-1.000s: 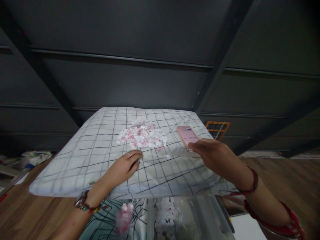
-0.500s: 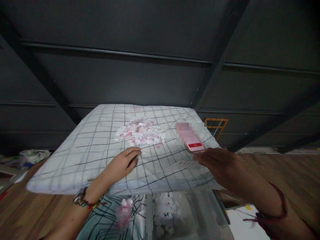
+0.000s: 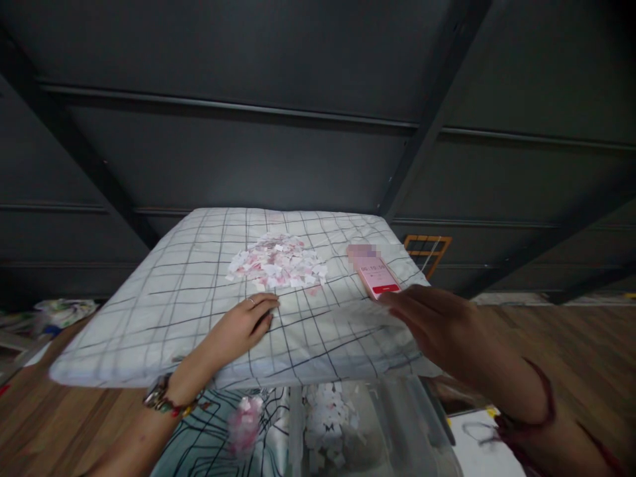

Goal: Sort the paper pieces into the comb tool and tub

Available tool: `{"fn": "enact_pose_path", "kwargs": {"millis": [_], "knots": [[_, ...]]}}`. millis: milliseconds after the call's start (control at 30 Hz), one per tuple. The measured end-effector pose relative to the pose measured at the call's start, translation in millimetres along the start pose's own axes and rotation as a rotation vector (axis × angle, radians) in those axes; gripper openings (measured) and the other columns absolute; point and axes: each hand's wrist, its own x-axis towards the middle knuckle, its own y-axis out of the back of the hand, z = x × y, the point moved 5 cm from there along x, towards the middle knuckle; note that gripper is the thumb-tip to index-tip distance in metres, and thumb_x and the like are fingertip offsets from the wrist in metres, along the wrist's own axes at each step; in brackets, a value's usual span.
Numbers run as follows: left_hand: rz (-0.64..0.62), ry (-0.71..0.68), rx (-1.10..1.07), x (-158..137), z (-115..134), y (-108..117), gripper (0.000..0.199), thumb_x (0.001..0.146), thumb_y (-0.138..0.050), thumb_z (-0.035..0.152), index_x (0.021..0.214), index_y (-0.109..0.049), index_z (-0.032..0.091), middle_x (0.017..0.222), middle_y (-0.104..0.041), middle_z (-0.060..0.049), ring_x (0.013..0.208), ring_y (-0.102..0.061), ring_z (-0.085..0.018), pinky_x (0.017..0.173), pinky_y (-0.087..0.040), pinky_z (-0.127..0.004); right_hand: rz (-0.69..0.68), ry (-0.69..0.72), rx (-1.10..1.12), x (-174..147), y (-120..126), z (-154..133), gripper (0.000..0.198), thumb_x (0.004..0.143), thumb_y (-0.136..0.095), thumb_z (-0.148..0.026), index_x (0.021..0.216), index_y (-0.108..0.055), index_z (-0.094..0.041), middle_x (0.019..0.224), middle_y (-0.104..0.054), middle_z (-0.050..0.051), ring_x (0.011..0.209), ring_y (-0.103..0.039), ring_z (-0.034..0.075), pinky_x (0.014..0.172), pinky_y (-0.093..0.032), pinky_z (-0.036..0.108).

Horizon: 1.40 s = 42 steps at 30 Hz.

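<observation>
My left hand (image 3: 251, 321) lies on the white checked cloth (image 3: 163, 298), fingers loosely extended and holding nothing. Just beyond its fingertips is a heap of small white and pink paper scraps (image 3: 278, 262). My right hand (image 3: 437, 321) hovers at the near end of a pink-screened phone (image 3: 375, 273), which shows running digits and a red bar. Its fingers are pressed together on a blurred, see-through plastic piece (image 3: 365, 318) that stretches left over the cloth. Whether the fingertips touch the phone is unclear.
Below the table edge stands a clear plastic box (image 3: 397, 424) with paper scraps inside. Left of it, a pink and white bundle (image 3: 246, 424) lies on teal patterned fabric (image 3: 199, 437). Dark panels (image 3: 248, 159) rise behind the table. An orange frame (image 3: 430, 245) stands at right.
My right hand has moved slightly left and up, covering more of the phone's near end. The see-through piece has shifted with it and blurred. My left hand stays in place.
</observation>
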Motion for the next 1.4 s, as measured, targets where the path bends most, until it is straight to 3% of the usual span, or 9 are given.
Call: {"fn": "enact_pose_path", "kwargs": {"millis": [67, 267, 467, 667, 967, 1200, 1400], "knots": [[-0.002, 0.000, 0.001, 0.2, 0.9, 0.8, 0.032, 0.094, -0.039, 0.026, 0.112, -0.063, 0.017, 0.118, -0.067, -0.009, 0.109, -0.063, -0.018, 0.100, -0.052, -0.036, 0.065, -0.031, -0.061, 13.7, -12.6, 4.5, 0.033, 0.083, -0.042, 0.001, 0.099, -0.065, -0.015, 0.078, -0.070, 0.004, 0.070, -0.062, 0.016, 0.066, -0.047, 0.027], [-0.005, 0.001, -0.003, 0.8, 3.8, 2.4, 0.030, 0.094, -0.039, 0.025, 0.111, -0.063, 0.018, 0.117, -0.067, -0.008, 0.108, -0.063, -0.018, 0.098, -0.053, -0.035, -0.016, -0.037, -0.204, 35.1, -47.3, 4.7, 0.033, 0.078, -0.043, 0.003, 0.092, -0.065, -0.016, 0.067, -0.063, 0.002, 0.062, -0.054, 0.017, 0.059, -0.036, 0.029], [-0.012, 0.011, -0.016, 0.7, 2.1, 0.5, 0.031, 0.094, -0.039, 0.024, 0.113, -0.063, 0.016, 0.119, -0.066, -0.010, 0.110, -0.063, -0.019, 0.101, -0.052, -0.035, 0.039, 0.050, -0.142, 31.1, -38.2, -11.0, 0.035, 0.078, -0.042, 0.006, 0.094, -0.064, -0.015, 0.073, -0.067, 0.003, 0.069, -0.057, 0.015, 0.068, -0.040, 0.028], [-0.013, 0.016, -0.015, -0.2, 1.2, -0.1, 0.031, 0.094, -0.039, 0.023, 0.113, -0.063, 0.017, 0.119, -0.066, -0.009, 0.110, -0.063, -0.018, 0.101, -0.052, -0.036, 0.097, 0.045, -0.194, 35.8, -39.9, -8.5, 0.033, 0.077, -0.042, 0.007, 0.090, -0.065, -0.014, 0.070, -0.065, 0.003, 0.065, -0.054, 0.016, 0.062, -0.039, 0.029], [-0.014, 0.009, -0.041, 0.1, 1.6, 0.8, 0.031, 0.094, -0.040, 0.023, 0.114, -0.063, 0.018, 0.120, -0.066, -0.009, 0.111, -0.062, -0.018, 0.101, -0.052, -0.037, 0.079, 0.053, -0.100, 31.2, -37.2, -23.3, 0.035, 0.078, -0.043, 0.007, 0.098, -0.064, -0.013, 0.074, -0.067, 0.002, 0.069, -0.057, 0.015, 0.065, -0.042, 0.028], [0.090, 0.067, -0.073, -1.9, 0.9, 16.2, 0.031, 0.095, -0.037, 0.023, 0.106, -0.065, 0.020, 0.122, -0.064, -0.008, 0.112, -0.061, -0.018, 0.101, -0.051, -0.040, 0.021, -0.013, -0.114, 37.9, -43.9, -41.4, 0.032, 0.078, -0.044, 0.006, 0.090, -0.063, -0.016, 0.069, -0.064, 0.002, 0.066, -0.055, 0.015, 0.059, -0.039, 0.028], [0.069, 0.168, 0.014, -14.4, -18.4, 31.4, 0.033, 0.094, -0.038, 0.030, 0.111, -0.063, 0.017, 0.122, -0.064, -0.010, 0.113, -0.060, -0.022, 0.102, -0.050, -0.044, 0.099, 0.046, -0.010, 53.1, -32.8, -69.3, 0.030, 0.076, -0.045, 0.007, 0.086, -0.063, -0.015, 0.065, -0.062, 0.000, 0.061, -0.054, 0.014, 0.058, -0.039, 0.026]]}}
